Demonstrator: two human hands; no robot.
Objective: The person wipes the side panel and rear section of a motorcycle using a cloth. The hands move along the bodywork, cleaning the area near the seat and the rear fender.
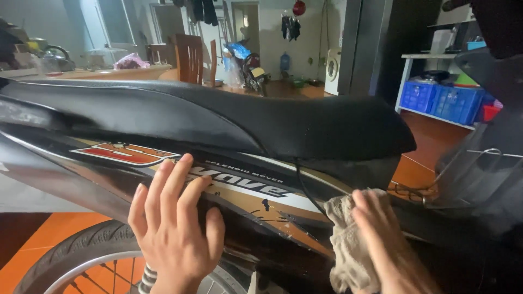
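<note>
Head view: left hand (174, 228) lies flat, fingers spread, gripping nothing, on the motorbike's side panel (256, 204) just below a red-and-white decal (128, 155); right hand (381, 239) clutches a beige rag (348, 250) against that panel.

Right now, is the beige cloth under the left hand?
No, the crumpled beige cloth is under the right hand; the left hand lies bare on the motorbike's side panel.
</note>
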